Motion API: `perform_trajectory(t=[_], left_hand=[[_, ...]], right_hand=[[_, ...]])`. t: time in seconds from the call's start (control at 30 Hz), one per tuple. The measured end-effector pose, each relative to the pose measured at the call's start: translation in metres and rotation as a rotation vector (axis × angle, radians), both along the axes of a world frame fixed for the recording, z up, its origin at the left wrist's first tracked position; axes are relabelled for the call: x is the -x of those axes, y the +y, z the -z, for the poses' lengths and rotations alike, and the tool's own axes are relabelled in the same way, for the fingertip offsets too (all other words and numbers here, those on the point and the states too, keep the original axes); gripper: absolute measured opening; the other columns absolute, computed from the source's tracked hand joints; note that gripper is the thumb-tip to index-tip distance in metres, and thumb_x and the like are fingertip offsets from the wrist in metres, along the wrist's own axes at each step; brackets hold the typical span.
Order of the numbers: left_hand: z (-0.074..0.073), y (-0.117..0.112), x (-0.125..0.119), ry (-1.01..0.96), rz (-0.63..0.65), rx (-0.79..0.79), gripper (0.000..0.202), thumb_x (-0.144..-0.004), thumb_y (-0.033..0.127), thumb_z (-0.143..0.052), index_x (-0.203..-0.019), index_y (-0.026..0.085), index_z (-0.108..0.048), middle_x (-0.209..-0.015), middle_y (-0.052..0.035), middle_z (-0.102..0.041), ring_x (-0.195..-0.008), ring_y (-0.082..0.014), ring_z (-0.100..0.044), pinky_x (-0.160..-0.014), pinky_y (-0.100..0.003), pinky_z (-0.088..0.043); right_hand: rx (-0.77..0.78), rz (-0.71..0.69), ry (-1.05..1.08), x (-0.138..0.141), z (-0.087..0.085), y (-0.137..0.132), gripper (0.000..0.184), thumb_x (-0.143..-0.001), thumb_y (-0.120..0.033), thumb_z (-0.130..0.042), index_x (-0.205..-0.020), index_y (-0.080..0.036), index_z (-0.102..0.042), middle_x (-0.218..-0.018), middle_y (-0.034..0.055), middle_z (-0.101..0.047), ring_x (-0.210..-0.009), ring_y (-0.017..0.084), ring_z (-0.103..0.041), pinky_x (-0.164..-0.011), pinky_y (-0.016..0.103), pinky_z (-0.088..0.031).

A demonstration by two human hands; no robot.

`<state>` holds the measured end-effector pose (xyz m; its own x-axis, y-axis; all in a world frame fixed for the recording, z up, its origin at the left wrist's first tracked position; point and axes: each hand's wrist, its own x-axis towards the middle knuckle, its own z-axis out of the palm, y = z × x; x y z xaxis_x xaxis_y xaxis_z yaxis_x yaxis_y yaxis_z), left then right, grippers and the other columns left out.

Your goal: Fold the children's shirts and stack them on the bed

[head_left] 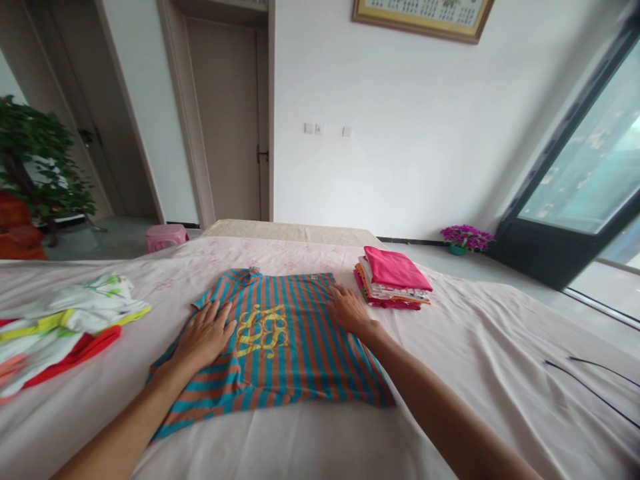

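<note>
A teal and brown striped shirt [310, 360] with a yellow printed design lies spread on the pale sheet, its collar toward the left and its hem toward the right. My left hand [207, 333] rests flat on it near the collar and sleeve, fingers spread. Over at the hem side, my right hand [349, 310] lies on the cloth near the far corner, its fingers stretched out. Just beyond that hand sits a stack of folded clothes [395, 270], a bright pink one on top.
Loose white, yellow and red clothes [75, 327] are heaped at the left. The sheet [480, 393] is wrinkled on the right, where two dark cords [595, 383] lie. Past the far edge stand a pink stool [167, 237] and a pot of purple flowers [465, 239].
</note>
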<state>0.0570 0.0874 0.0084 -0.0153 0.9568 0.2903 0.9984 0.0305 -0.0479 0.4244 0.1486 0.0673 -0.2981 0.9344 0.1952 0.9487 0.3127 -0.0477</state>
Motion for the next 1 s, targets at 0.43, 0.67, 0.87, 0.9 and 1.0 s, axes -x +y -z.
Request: perform_trajectory(t=[0.43,0.67,0.87,0.9,1.0], left_hand=[[-0.013,-0.002,-0.005,-0.024,-0.041,0.077,0.058,-0.095,0.045,-0.036,-0.147,0.021,-0.042,-0.155,-0.0157,-0.038,-0.144,-0.0328,-0.03,-0.115,-0.052,-0.019],[-0.019,0.005,0.005,-0.136,0.021,0.09,0.063,-0.091,0.056,-0.037,-0.146,0.025,-0.044,-0.156,-0.013,-0.037,-0.145,-0.0321,-0.03,-0.115,-0.054,-0.019],[-0.055,0.046,0.025,-0.428,-0.163,0.045,0.044,-0.09,0.046,-0.038,-0.106,0.025,-0.072,-0.116,-0.0096,-0.072,-0.107,-0.0286,-0.065,-0.089,-0.037,-0.046],[-0.061,0.057,0.028,-0.448,-0.207,0.034,0.042,-0.088,0.045,-0.04,-0.106,0.025,-0.072,-0.113,-0.0101,-0.073,-0.104,-0.0293,-0.066,-0.084,-0.036,-0.047],[-0.072,0.091,0.033,-0.501,-0.289,0.008,0.043,-0.083,0.043,-0.047,-0.112,0.021,-0.07,-0.117,-0.0146,-0.071,-0.106,-0.034,-0.065,-0.078,-0.038,-0.048]], right_hand=[[0.033,0.131,-0.067,0.018,0.011,0.043,0.062,-0.1,-0.045,-0.029,-0.149,-0.008,-0.036,-0.155,0.0192,-0.032,-0.146,0.029,-0.024,-0.117,0.044,-0.017],[0.128,-0.059,-0.054,0.02,0.024,0.039,0.065,-0.101,-0.05,-0.021,-0.154,-0.012,-0.027,-0.161,0.0104,-0.021,-0.149,0.023,-0.014,-0.12,0.042,-0.013],[0.089,0.053,-0.012,0.003,0.035,0.05,0.064,-0.101,-0.049,-0.023,-0.153,-0.011,-0.029,-0.161,0.011,-0.02,-0.149,0.023,-0.015,-0.119,0.046,-0.017],[0.077,0.054,-0.005,0.003,0.036,0.05,0.064,-0.101,-0.049,-0.024,-0.152,-0.011,-0.03,-0.161,0.0106,-0.021,-0.149,0.023,-0.015,-0.118,0.046,-0.017],[0.07,0.05,0.015,0.005,0.034,0.048,0.062,-0.1,-0.049,-0.027,-0.151,-0.013,-0.032,-0.161,0.0097,-0.023,-0.149,0.023,-0.016,-0.118,0.045,-0.018]])
